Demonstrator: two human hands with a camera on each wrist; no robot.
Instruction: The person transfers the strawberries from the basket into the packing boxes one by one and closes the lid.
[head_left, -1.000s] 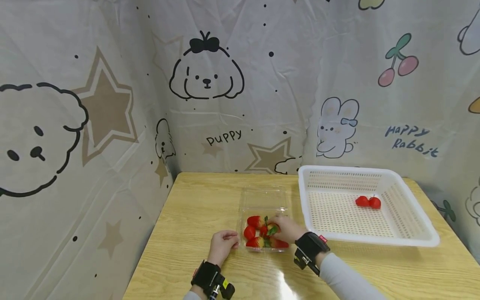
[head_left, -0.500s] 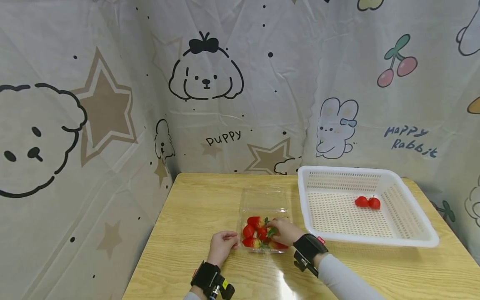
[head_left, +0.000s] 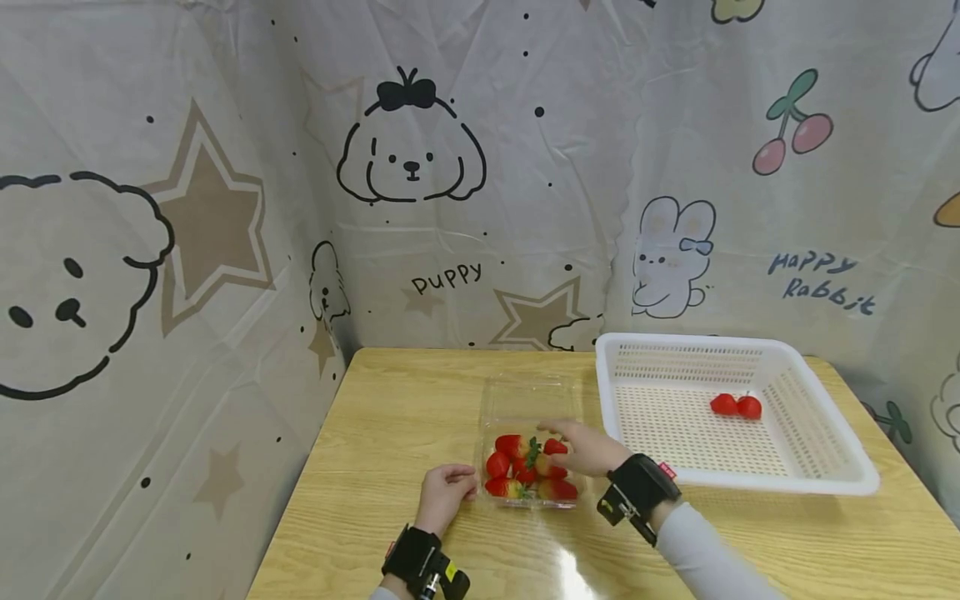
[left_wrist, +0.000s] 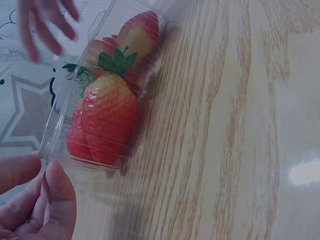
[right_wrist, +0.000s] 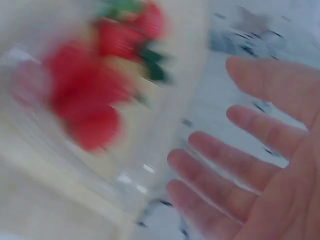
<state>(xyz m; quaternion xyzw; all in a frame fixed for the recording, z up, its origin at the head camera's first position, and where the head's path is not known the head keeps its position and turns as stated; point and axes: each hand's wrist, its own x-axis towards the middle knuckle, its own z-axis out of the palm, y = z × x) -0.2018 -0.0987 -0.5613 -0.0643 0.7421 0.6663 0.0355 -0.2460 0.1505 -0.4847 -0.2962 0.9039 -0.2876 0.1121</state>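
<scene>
Red strawberries (head_left: 524, 472) in clear box (head_left: 532, 502), just beside spread right grip (head_left: 589, 448); left grip (head_left: 444, 493) pinches rim (left_wrist: 61, 111).

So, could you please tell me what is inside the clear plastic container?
Red strawberries lie in the container; they cover much of its floor, so anything beneath them cannot be seen.

Red strawbs (head_left: 524, 472) lie in open clr box (head_left: 531, 502).
</scene>
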